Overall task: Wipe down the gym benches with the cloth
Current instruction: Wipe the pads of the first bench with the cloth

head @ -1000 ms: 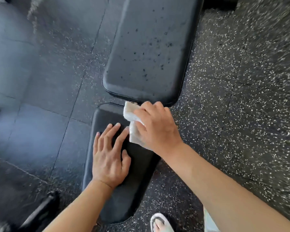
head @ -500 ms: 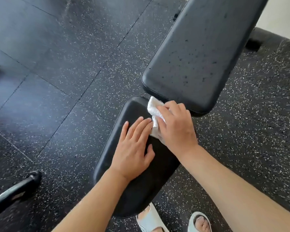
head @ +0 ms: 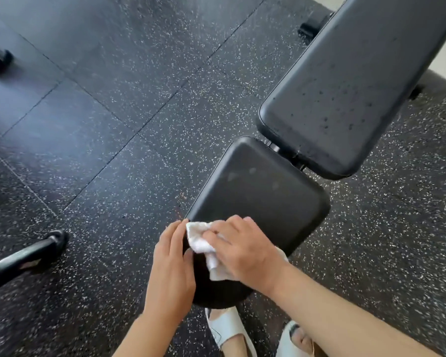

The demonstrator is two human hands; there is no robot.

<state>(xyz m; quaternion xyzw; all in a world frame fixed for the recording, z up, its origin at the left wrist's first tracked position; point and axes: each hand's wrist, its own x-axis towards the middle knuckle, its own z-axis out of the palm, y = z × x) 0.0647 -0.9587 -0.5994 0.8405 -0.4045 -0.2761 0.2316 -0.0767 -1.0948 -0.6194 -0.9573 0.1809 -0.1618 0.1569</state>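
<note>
One bench stands on the speckled rubber floor tiles (head: 113,124), made of two black padded pieces with rounded corners: a smooth seat pad (head: 258,191) and a longer back pad (head: 345,86) dotted with droplets. One crumpled white cloth (head: 198,240), soft and terry-like, lies on the seat pad's near left edge under the right hand (head: 242,249), whose spread fingers press it flat, while the left hand (head: 171,264) rests with straight fingers along the pad's side. Two white sandals (head: 227,328) show below, and one black metal bar (head: 23,256) lies at the left.
</note>
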